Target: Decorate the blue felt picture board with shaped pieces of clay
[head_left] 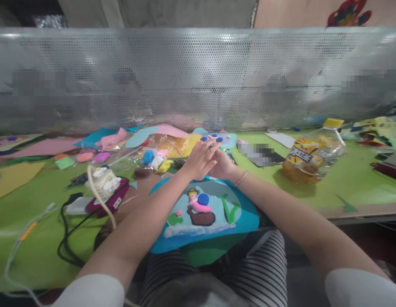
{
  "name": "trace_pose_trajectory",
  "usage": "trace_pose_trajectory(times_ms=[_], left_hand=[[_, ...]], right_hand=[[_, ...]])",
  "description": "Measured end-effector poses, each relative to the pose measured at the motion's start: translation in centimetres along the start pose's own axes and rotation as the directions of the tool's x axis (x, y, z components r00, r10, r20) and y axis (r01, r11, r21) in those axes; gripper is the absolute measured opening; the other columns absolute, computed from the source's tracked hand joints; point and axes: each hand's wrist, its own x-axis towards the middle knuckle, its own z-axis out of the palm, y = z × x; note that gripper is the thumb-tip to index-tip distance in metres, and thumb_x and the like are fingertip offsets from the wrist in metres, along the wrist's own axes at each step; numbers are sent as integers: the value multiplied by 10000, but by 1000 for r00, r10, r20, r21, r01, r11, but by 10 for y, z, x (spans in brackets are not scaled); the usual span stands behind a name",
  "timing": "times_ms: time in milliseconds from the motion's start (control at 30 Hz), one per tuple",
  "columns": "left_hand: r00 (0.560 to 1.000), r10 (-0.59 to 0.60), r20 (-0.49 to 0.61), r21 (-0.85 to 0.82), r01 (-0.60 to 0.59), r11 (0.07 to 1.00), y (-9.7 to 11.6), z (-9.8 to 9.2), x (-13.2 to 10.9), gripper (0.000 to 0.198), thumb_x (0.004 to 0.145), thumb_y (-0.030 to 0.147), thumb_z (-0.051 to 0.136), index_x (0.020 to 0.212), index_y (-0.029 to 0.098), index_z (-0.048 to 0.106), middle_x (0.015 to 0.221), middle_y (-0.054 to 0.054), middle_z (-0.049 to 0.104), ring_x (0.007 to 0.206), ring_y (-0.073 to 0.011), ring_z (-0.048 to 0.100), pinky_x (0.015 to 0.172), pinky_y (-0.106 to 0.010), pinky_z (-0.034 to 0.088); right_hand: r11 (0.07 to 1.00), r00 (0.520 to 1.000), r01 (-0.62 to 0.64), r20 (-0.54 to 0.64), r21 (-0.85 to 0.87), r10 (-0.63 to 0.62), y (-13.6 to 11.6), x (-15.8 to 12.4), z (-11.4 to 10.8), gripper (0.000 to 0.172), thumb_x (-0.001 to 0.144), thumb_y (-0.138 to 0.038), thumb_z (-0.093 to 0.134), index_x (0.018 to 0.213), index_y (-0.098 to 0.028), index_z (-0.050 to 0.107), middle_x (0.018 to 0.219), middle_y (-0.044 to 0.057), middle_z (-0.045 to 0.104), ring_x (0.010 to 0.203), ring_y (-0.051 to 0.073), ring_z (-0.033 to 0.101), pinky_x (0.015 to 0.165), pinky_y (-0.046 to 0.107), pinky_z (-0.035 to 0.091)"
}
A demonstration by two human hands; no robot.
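My left hand [200, 158] and my right hand [222, 165] meet at the far edge of a round blue craft board [245, 217]. The board carries a clay picture [199, 207] of a small figure, a blue ball, a brown shape and green plants. Fingers of the left hand are stretched out and lie over the right hand, hiding most of it. Their tips reach a light blue piece with dark blue dots [225, 140]. A thin bracelet [241, 178] circles the right wrist. Whether the right hand holds anything is hidden.
Clear bags of coloured clay [153, 157] and foam sheets [50, 147] lie left of my hands on the green table [345, 179]. A yellow snack bag [309, 157] sits right. A pink device [113, 198] with cables [65, 238] lies near left. A perforated metal screen [198, 76] walls the back.
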Motion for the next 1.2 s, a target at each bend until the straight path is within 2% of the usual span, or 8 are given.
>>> trace_pose_trajectory(times_ms=[233, 533, 900, 1200], left_hand=[[996, -88, -16, -46, 87, 995, -17, 1, -8, 588, 956, 461, 146, 1409, 112, 282, 1407, -166, 391, 1335, -237, 309, 1099, -421, 213], [990, -125, 66, -45, 128, 991, -11, 2, -7, 522, 946, 380, 223, 1412, 147, 267, 1416, -147, 383, 1346, -242, 294, 1090, -462, 228], [984, -152, 89, -40, 156, 987, -13, 5, -8, 522, 936, 369, 264, 1414, 158, 275, 1425, -134, 371, 1344, -251, 290, 1095, -482, 217], [991, -116, 62, -24, 117, 993, -15, 6, -7, 511, 929, 364, 270, 1382, 132, 313, 1390, -152, 402, 1323, -259, 309, 1088, -488, 226]], right_hand=[[999, 999, -26, 30, -30, 27, 2, -2, 5, 580, 949, -523, 124, 1029, -187, 591, 797, 51, 671, 807, 194, 633, 767, 364, 498], [997, 995, 65, -72, -47, -68, -2, -4, 11, 603, 940, -539, 88, 1101, -195, 556, 866, 54, 669, 823, 200, 625, 785, 380, 486], [994, 994, 43, -100, -97, -53, -3, -2, 10, 617, 924, -592, 131, 1049, -189, 581, 795, 43, 665, 760, 189, 619, 742, 343, 487], [994, 994, 76, -77, -79, -82, -1, 0, 6, 618, 924, -596, 143, 985, -180, 596, 727, 32, 647, 727, 181, 611, 717, 322, 494]])
